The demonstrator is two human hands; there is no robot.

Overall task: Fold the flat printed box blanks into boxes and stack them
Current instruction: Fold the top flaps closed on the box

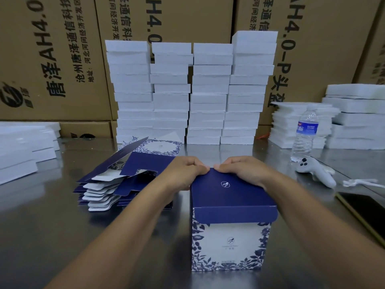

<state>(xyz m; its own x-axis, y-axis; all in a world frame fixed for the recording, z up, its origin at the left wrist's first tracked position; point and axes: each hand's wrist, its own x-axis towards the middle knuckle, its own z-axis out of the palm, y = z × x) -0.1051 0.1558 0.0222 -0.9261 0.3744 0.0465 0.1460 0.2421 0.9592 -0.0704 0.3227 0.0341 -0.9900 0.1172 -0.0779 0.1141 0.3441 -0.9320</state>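
Nearest, a blue-and-white printed cardboard box (231,236) stands upright on the brushed metal table (62,215), slightly right of centre, its dark blue lid flap (229,190) folded down over the top. Both hands work the lid's far edge: the left hand (185,171) and right hand (245,170) sit side by side, thumbs on top and fingers curled over the far rim, pinching it, probably to tuck the flap home while the table braces the box from below. Just left, within easy reach, lies a fanned pile of flat blue printed box blanks (116,180), waiting their turn. Right of the hands rest a white handheld controller (314,170) and a clear plastic water bottle (305,136), kept off the working spot. Farthest back, tall stacks of white foam blocks (208,90) line the table's far side
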